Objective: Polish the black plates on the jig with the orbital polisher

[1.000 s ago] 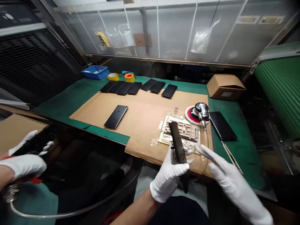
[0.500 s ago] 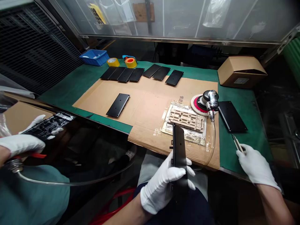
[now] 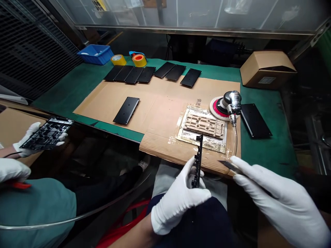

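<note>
At the far left, a co-worker's gloved hand holds a black perforated plastic frame over a cardboard box flap, and a second gloved hand sits just below it with a bit of red showing. Along the back of the green tabletop stand a blue plastic bin, a yellow tape roll and an orange tape roll. Seven black plates lie in a row behind a cardboard sheet, and one more black plate lies on the sheet. The person's white-gloved left hand is closed around a narrow black plate, held on edge and upright just off the near edge of the cardboard. Beyond it sits a foil-lined tan mould block. An orbital sander rests beside that, next to a black plate on the green mat. The gloved right hand pinches a small metal blade, its tip pointing toward the narrow plate, not touching it. A cardboard carton sits far right.
</note>
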Demonstrator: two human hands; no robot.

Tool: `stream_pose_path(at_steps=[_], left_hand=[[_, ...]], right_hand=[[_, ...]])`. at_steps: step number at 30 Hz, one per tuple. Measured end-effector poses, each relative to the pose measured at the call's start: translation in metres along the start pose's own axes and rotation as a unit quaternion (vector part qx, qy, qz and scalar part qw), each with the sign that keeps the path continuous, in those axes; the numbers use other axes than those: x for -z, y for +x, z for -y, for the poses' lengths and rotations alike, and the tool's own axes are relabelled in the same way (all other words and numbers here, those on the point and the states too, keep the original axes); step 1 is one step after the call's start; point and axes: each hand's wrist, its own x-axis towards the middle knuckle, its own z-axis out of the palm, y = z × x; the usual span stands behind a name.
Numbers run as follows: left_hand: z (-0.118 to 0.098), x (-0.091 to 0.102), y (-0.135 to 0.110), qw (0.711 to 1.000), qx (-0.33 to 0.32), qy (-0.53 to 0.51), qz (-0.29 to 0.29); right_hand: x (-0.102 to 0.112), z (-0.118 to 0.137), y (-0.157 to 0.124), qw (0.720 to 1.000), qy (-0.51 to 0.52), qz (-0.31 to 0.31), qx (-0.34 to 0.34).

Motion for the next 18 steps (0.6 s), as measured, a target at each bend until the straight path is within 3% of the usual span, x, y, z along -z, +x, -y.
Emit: stream_pose_path(at_steps=[5,10,18], left_hand=[[-0.0052,-0.0037,-0.008,0.999,-0.033,0.04,-0.004],[-0.0068,-0.0008,-0.0077,0.995,-0.02,0.098,0.0],[-0.0085,-0.0021,-0.0074,0.995,-0.032,0.094,0.002]], right_hand=[[-0.0061,0.0086,0.011,0.994,-0.029,0.037,0.096],[-0.0082,0.0109,0.0131,0.988,-0.072,0.02,0.135],[-0.005,0.0111,0.0086,0.979,-0.112,0.036,0.164]])
